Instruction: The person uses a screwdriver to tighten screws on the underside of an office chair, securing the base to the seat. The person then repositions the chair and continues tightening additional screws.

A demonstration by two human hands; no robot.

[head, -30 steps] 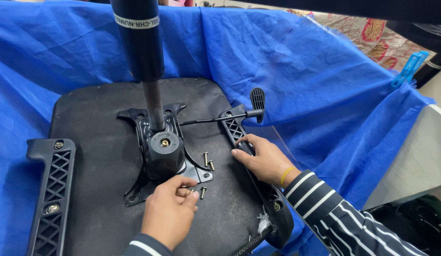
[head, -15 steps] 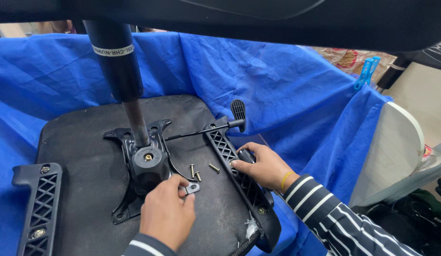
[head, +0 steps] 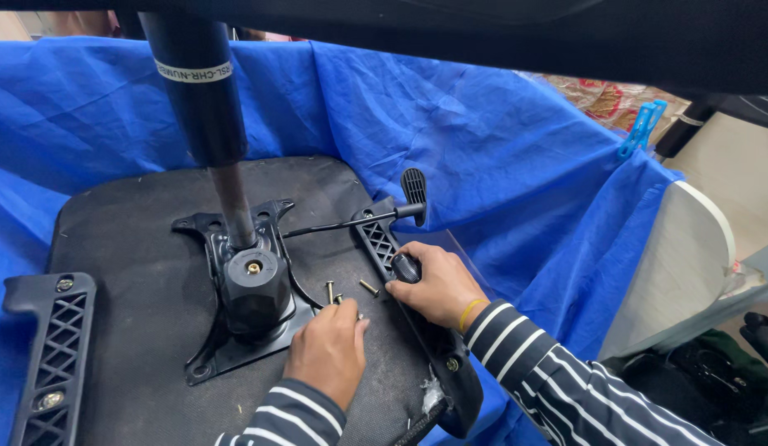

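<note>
- The left hand (head: 328, 351) is resting palm-down on the upturned chair seat (head: 136, 248), its grip curled together over the loose screws (head: 344, 293) lying just beside the metal base plate (head: 235, 330). I cannot tell whether a screw is actually pinched, since the fingertips are hidden under the hand.
- The right hand (head: 433, 285) is lying on the black armrest bracket (head: 400, 264) at the seat's right edge, its grip clamped around the bracket's rounded knob.
- The gas cylinder (head: 206, 116) is standing up from the plate, and a thin lever (head: 351, 221) is reaching from it toward the bracket.
- A second bracket (head: 49, 355) is sitting at the left edge, well apart from both hands.
- A blue cloth (head: 483, 132) is lying under and around the seat.
- Doing this well, in my judgement, means keeping the bracket pressed flat with the right hand so its holes are not drifting, while picking one screw at a time rather than scattering the others across the fabric.
- Keeping the sleeve clear of the lever is also helping.
</note>
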